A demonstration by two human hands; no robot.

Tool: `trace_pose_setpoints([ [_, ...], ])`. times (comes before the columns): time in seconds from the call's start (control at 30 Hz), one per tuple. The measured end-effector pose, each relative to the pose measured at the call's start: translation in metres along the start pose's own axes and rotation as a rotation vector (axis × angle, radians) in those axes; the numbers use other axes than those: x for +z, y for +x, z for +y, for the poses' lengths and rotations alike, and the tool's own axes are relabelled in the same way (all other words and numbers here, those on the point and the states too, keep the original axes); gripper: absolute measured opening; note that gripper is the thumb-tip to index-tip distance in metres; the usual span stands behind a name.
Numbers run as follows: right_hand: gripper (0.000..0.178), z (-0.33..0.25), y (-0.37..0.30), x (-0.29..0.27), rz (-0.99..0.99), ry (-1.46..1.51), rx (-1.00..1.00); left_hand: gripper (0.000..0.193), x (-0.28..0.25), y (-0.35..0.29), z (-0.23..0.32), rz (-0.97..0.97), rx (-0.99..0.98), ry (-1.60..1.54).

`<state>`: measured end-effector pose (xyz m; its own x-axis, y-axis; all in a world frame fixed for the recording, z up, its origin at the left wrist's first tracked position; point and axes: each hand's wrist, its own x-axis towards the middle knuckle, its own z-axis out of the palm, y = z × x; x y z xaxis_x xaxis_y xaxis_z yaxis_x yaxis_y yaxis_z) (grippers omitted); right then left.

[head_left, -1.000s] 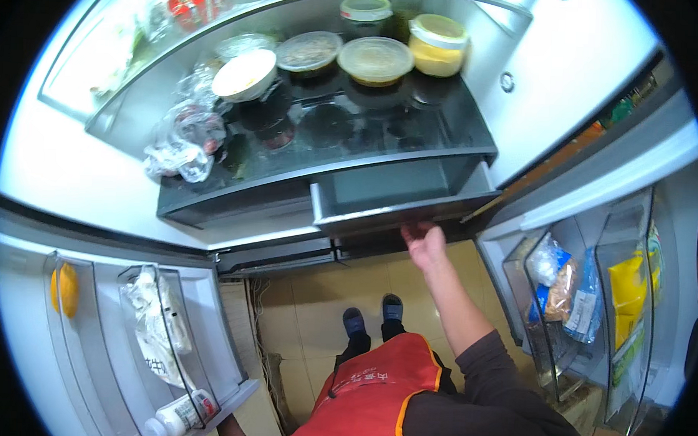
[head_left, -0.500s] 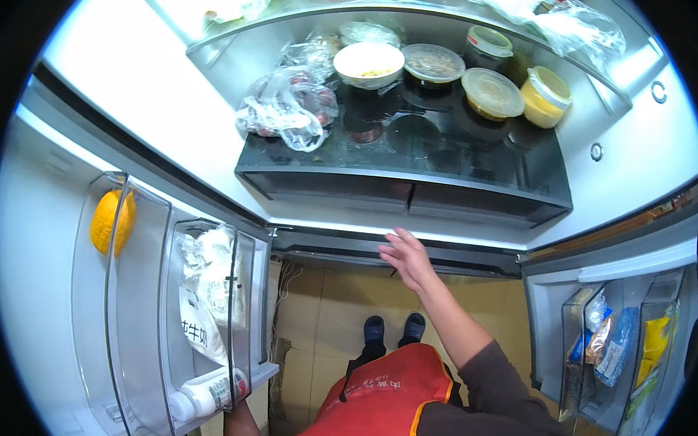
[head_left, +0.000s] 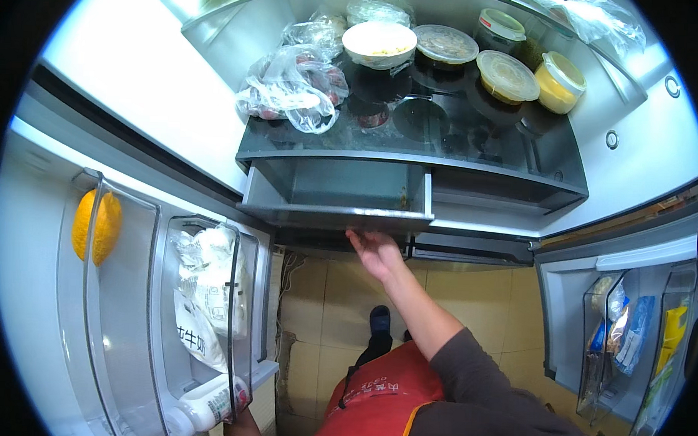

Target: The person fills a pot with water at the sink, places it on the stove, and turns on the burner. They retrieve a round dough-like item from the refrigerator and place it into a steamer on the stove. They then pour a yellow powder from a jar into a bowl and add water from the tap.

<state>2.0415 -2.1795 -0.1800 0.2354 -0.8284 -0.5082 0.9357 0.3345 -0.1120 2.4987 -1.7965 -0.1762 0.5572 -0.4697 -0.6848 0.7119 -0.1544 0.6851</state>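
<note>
**Hand under the lip of the pulled-out fridge drawer**

A grey plastic drawer with a clear front (head_left: 338,194) sits in the centre of the frame, slid partway out from under the dark glass shelf (head_left: 474,149). The right hand (head_left: 375,252) reaches up just below it, fingers curled against the underside of the front lip; the grip looks hooked on that edge rather than closed around anything. The left hand shows only at the bottom edge, too hidden to tell how it stands.

Judging by what shows, the drawer holds little, so it should be light and stiff, sliding on rails; the smooth front may be slippery, and the best hold is the middle of the lip, so that it does not skew.

On the shelf above lie crumpled clear plastic bags of food (head_left: 292,89), a white bowl (head_left: 380,42) and lidded round tubs (head_left: 508,76). At the left of the frame, a door bin (head_left: 243,291) carries white pouches
</note>
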Motion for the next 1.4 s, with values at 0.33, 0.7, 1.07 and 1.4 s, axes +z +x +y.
trace_pose_setpoints([
  [0.33, 0.028, 0.002, -0.009, 0.011, 0.064, 0.051, -0.006, 0.057, 0.001, 0.009, 0.008, -0.023, -0.013, 0.053],
  [0.7, 0.032, -0.032, 0.045, 0.076, 0.064, 0.093, -0.136, 0.058, 0.027, 0.02, 0.002, -0.166, -0.051, 0.148],
  [1.07, 0.043, -0.054, -0.16, -0.175, 0.277, -0.633, 0.041, 0.06, 0.106, -0.021, -0.065, -0.742, -0.024, 0.714],
  [1.4, 0.039, -0.027, -0.403, -0.373, 0.623, -0.376, 0.02, 0.057, 0.274, -0.09, -0.147, -0.776, -0.267, 0.685],
])
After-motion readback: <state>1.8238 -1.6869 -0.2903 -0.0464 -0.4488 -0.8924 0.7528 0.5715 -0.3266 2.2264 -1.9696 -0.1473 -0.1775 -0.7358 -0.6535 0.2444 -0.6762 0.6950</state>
